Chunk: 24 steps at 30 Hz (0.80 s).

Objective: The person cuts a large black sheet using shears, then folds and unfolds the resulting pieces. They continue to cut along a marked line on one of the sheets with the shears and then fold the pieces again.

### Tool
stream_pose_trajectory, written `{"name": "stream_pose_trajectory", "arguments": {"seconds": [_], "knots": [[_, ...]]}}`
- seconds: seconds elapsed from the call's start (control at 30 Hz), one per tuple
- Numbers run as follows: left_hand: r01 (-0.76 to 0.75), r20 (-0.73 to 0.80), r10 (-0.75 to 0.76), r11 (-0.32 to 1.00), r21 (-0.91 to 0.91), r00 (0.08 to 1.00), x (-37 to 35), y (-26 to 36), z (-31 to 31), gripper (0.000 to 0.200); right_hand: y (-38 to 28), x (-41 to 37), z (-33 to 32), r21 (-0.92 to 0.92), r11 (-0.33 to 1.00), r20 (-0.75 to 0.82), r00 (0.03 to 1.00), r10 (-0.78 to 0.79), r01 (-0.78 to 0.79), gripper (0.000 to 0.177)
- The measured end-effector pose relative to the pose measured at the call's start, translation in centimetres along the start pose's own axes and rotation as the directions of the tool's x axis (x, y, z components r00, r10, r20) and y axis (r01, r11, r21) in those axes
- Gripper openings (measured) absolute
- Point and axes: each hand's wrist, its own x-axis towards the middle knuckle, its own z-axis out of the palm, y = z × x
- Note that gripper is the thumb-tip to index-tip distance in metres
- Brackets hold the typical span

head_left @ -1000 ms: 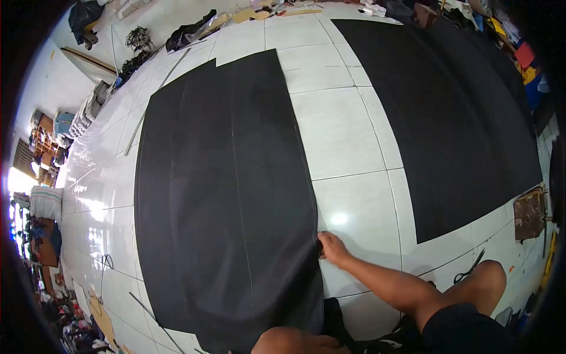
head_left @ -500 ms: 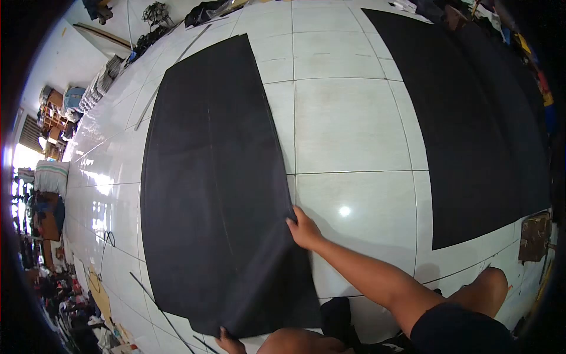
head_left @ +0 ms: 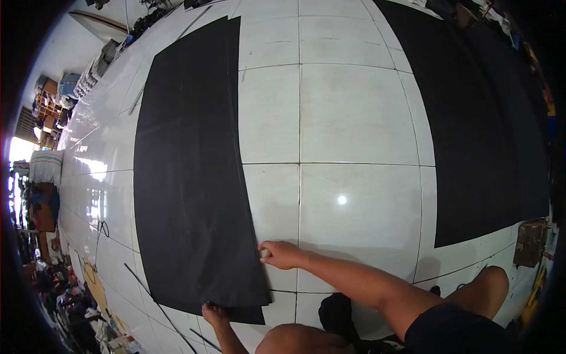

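Note:
A long black sheet (head_left: 188,165), which looks like cloth or thin synthetic leather, lies in layers on the tiled floor. Its layers are offset along the right side and at the near end, where a lower layer (head_left: 247,315) sticks out. My left hand (head_left: 214,312) is closed on the near edge of the upper layer. At the sheet's right edge, near its lower corner, my right hand (head_left: 282,255) is closed with thumb and finger pinched together. The fingertips meet the edge, and a small pale spot shows between them.
Another black sheet (head_left: 477,135) lies on the right, with a worn brown box (head_left: 529,243) near its lower corner. Thin dark strips (head_left: 156,304) rest on the floor at the left. Piled goods and a striped sack (head_left: 46,167) line the left side. My knee (head_left: 300,339) is at the bottom.
The upper layer's right edge has shifted left, and its raised fold near the corner has flattened. My right hand moved down and left with the edge; my left hand moved up slightly.

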Motion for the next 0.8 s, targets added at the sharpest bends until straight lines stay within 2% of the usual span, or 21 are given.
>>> {"name": "stream_pose_trajectory", "arguments": {"seconds": [0.03, 0.1, 0.13, 0.2, 0.3, 0.4, 0.5, 0.6, 0.63, 0.67, 0.73, 0.77, 0.8], "knots": [[0.09, 0.057, -0.089, 0.995, -0.033, 0.994, 0.9, 0.8, -0.7, 0.017, 0.6, -0.6, -0.6, -0.014, 1.0, 0.016, 1.0, -0.017, 0.017, 0.04], [0.124, 0.123, -0.115, 0.99, -0.068, 0.986, -0.6, 1.7, -0.6, 0.024, 1.8, -2.0, -1.7, -0.036, 0.998, 0.004, 0.999, -0.044, 0.044, 0.036], [0.142, 0.147, -0.129, 0.987, -0.079, 0.981, -2.6, 2.6, 0.6, 0.03, 2.3, -3.0, -2.8, -0.014, 1.0, 0.018, 1.0, 0.009, -0.009, 0.037], [0.057, -0.07, -0.047, 0.987, 0.147, 0.996, -3.3, 2.4, 1.5, 0.044, 3.9, -5.7, -5.5, 0.004, 1.0, -0.037, 0.999, -0.011, 0.011, 0.033], [0.032, 0.006, -0.033, 0.994, 0.108, 0.999, -2.0, 1.7, 1.2, 0.056, 4.6, -11.4, -12.1, -0.125, 0.992, -0.076, 0.997, 0.023, -0.033, 0.028], [-0.069, -0.123, 0.084, 0.99, 0.12, 0.989, 0.8, 1.2, 0.9, 0.061, 5.2, -18.4, -18.5, -0.244, 0.958, -0.103, 0.987, 0.126, -0.148, 0.028], [-0.195, -0.106, 0.207, 0.974, 0.114, 0.973, 1.2, 2.4, 1.2, 0.061, 5.2, -25.7, -23.6, -0.387, 0.887, -0.171, 0.965, 0.201, -0.253, 0.027], [-0.268, -0.13, 0.314, 0.921, 0.284, 0.941, 2.5, 2.5, 0.8, 0.067, 6.3, -32.3, -27.1, -0.427, 0.796, -0.311, 0.897, 0.316, -0.428, 0.025], [-0.281, -0.17, 0.403, 0.831, 0.48, 0.899, 3.7, 2.1, 0.2, 0.071, 6.8, -34.1, -27.9, -0.424, 0.768, -0.345, 0.869, 0.354, -0.481, 0.026], [-0.271, -0.245, 0.528, 0.715, 0.644, 0.813, 2.7, 2.4, 0.7, 0.071, 7.4, -35.4, -28.6, -0.419, 0.737, -0.382, 0.839, 0.387, -0.531, 0.026], [-0.135, -0.28, 0.757, 0.434, 0.891, 0.591, -2.8, 3.1, 5.1, 0.071, 9.1, -37.3, -28.8, -0.443, 0.702, -0.46, 0.813, 0.357, -0.558, 0.029], [-0.348, -0.013, 0.8, 0.275, 0.896, 0.6, -6.1, 3.1, 6.9, 0.071, 9.8, -38.3, -28.8, -0.448, 0.684, -0.503, 0.795, 0.34, -0.576, 0.03], [-0.547, 0.252, 0.798, 0.113, 0.829, 0.547, -8.9, 2.6, 8.6, 0.071, 10.3, -39.1, -29.0, -0.408, 0.694, -0.491, 0.783, 0.381, -0.594, 0.03]]}}
